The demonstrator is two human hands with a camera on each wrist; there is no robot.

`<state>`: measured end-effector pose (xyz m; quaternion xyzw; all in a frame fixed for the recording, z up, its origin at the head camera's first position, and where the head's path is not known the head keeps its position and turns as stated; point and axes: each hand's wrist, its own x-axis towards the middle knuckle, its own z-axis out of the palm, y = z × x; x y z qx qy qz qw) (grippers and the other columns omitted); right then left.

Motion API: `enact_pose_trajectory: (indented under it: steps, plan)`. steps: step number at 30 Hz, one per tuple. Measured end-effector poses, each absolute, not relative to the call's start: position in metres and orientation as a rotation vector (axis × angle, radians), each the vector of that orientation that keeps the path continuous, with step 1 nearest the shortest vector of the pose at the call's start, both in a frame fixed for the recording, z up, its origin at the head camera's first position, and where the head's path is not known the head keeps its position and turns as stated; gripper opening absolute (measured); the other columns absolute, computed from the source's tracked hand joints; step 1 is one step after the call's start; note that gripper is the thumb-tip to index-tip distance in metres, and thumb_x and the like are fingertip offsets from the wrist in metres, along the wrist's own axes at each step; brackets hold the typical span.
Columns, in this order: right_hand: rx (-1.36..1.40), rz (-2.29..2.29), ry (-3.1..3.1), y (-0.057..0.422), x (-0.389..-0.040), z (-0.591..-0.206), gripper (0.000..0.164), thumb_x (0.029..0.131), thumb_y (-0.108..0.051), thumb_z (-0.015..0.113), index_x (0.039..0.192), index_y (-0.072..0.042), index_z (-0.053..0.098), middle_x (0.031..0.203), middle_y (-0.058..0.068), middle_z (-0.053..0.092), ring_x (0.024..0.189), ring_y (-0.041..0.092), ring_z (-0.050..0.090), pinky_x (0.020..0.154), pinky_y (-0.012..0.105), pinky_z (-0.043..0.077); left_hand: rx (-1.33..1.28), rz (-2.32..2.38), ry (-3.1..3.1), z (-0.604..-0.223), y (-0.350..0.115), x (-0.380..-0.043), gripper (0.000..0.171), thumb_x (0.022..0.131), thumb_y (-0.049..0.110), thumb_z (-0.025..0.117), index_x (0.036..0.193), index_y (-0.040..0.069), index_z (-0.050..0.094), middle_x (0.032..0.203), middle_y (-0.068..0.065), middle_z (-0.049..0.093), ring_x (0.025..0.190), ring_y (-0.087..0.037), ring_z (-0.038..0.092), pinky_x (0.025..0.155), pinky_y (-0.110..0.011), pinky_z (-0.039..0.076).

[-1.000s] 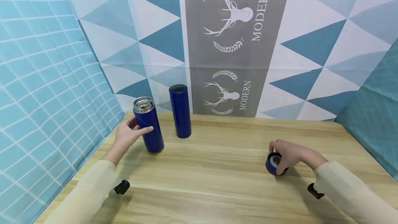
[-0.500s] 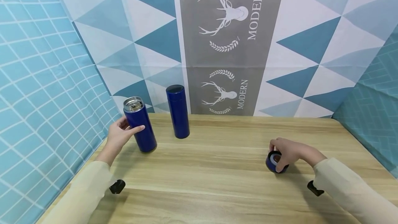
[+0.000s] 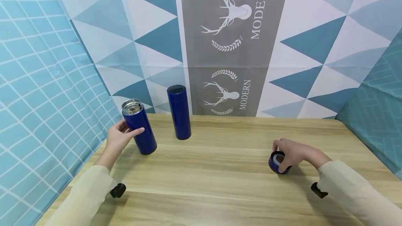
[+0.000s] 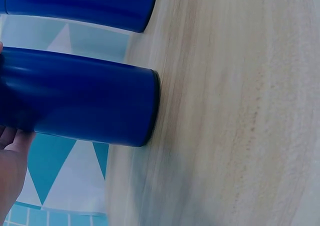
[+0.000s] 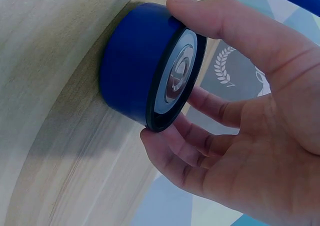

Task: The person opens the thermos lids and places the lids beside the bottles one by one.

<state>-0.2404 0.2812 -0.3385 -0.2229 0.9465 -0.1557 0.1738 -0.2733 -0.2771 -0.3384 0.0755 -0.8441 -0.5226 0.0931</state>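
Since the frame of one second ago, your left hand (image 3: 117, 138) and the wide, dark blue cylindrical bottle with a bare metal neck (image 3: 141, 135) have moved left, widening the gap to the slimmer, dark blue cylindrical bottle with its top on (image 3: 180, 118). The largest item is the fabric backdrop (image 3: 235, 58), printed with triangles and a grey deer-head panel. Before it lies the pale wood-grain tabletop (image 3: 213, 170). At its left side, the wide bottle stands with its mouth upward; your left hand grasps its body, thumb across the front. The slimmer bottle stands upright to its right, near it and untouched. At the tabletop's right side, your right hand (image 3: 290, 153) grips by its rim the short, round blue cap with a black edge (image 5: 130, 61). The cap is well apart from both bottles, its inside facing upward.
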Motion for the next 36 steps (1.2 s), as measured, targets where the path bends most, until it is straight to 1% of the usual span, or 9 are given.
enact_pose_trajectory:
  steps: [4, 7, 10, 14, 18, 25, 28, 32, 36]
  plan:
    - [-0.647, -0.442, 2.701, 0.28, -0.241, -0.337, 0.049, 0.065, -0.021, 0.085, 0.1, -0.007, 0.052, 0.093, 0.008, 0.05, 0.078, 0.015, 0.045, 0.064, 0.025, 0.042, 0.207, -1.536, -2.502, -0.338, -0.278, -0.273, 0.085, 0.082, 0.042, 0.074, 0.148, 0.008, 0.034, 0.148, -0.017, 0.044, 0.136, -0.03, 0.045, 0.1, -0.022, 0.049]
    - [-0.642, -0.434, 2.709, 0.28, -0.241, -0.335, 0.05, 0.066, -0.022, 0.085, 0.1, -0.007, 0.052, 0.094, 0.009, 0.05, 0.079, 0.015, 0.045, 0.064, 0.026, 0.042, 0.185, -1.518, -2.499, -0.337, -0.277, -0.273, 0.084, 0.081, 0.042, 0.075, 0.147, 0.008, 0.036, 0.147, -0.017, 0.045, 0.134, -0.03, 0.046, 0.099, -0.021, 0.05]
    - [-0.632, -0.431, 2.71, 0.28, -0.242, -0.335, 0.05, 0.067, -0.023, 0.084, 0.101, -0.006, 0.052, 0.095, 0.01, 0.05, 0.079, 0.016, 0.046, 0.064, 0.027, 0.042, 0.173, -1.511, -2.499, -0.337, -0.276, -0.273, 0.081, 0.081, 0.041, 0.075, 0.146, 0.008, 0.038, 0.145, -0.015, 0.047, 0.133, -0.027, 0.048, 0.103, -0.026, 0.049]
    - [-0.62, -0.438, 2.707, 0.279, -0.242, -0.335, 0.05, 0.068, -0.024, 0.084, 0.102, -0.006, 0.052, 0.095, 0.01, 0.05, 0.08, 0.016, 0.046, 0.064, 0.027, 0.043, 0.16, -1.531, -2.496, -0.338, -0.275, -0.271, 0.079, 0.082, 0.039, 0.074, 0.145, 0.009, 0.039, 0.145, -0.015, 0.046, 0.132, -0.024, 0.047, 0.11, -0.036, 0.043]
    - [-0.611, -0.442, 2.705, 0.279, -0.242, -0.335, 0.05, 0.068, -0.023, 0.085, 0.102, -0.006, 0.052, 0.095, 0.01, 0.05, 0.08, 0.016, 0.047, 0.065, 0.027, 0.043, 0.133, -1.593, -2.471, -0.338, -0.274, -0.27, 0.081, 0.083, 0.036, 0.075, 0.147, 0.008, 0.035, 0.148, -0.017, 0.042, 0.135, -0.029, 0.044, 0.115, -0.043, 0.037]
    - [-0.606, -0.439, 2.702, 0.278, -0.24, -0.336, 0.05, 0.068, -0.022, 0.085, 0.103, -0.005, 0.052, 0.096, 0.011, 0.05, 0.08, 0.017, 0.047, 0.065, 0.027, 0.043, 0.084, -1.62, -2.431, -0.33, -0.272, -0.266, 0.083, 0.085, 0.031, 0.073, 0.15, 0.005, 0.027, 0.153, -0.02, 0.036, 0.141, -0.032, 0.036, 0.119, -0.044, 0.03]
    - [-0.617, -0.447, 2.7, 0.278, -0.238, -0.336, 0.05, 0.068, -0.021, 0.085, 0.103, -0.005, 0.052, 0.097, 0.011, 0.05, 0.082, 0.018, 0.048, 0.066, 0.028, 0.044, 0.056, -1.593, -2.418, -0.324, -0.271, -0.264, 0.081, 0.086, 0.029, 0.072, 0.148, 0.003, 0.029, 0.151, -0.02, 0.037, 0.141, -0.031, 0.037, 0.12, -0.043, 0.029]
    - [-0.632, -0.458, 2.689, 0.278, -0.237, -0.336, 0.053, 0.07, -0.02, 0.083, 0.109, -0.004, 0.052, 0.1, 0.013, 0.051, 0.085, 0.021, 0.05, 0.068, 0.03, 0.046, 0.017, -1.54, -2.406, -0.317, -0.268, -0.261, 0.079, 0.085, 0.029, 0.073, 0.147, 0.003, 0.032, 0.146, -0.02, 0.041, 0.136, -0.03, 0.04, 0.118, -0.044, 0.031]
    - [-0.642, -0.454, 2.686, 0.278, -0.237, -0.334, 0.057, 0.072, -0.021, 0.083, 0.115, -0.002, 0.052, 0.103, 0.015, 0.051, 0.087, 0.022, 0.052, 0.069, 0.032, 0.046, 0.013, -1.507, -2.416, -0.311, -0.266, -0.257, 0.083, 0.085, 0.032, 0.073, 0.149, 0.003, 0.029, 0.148, -0.021, 0.041, 0.137, -0.033, 0.04, 0.118, -0.048, 0.031]
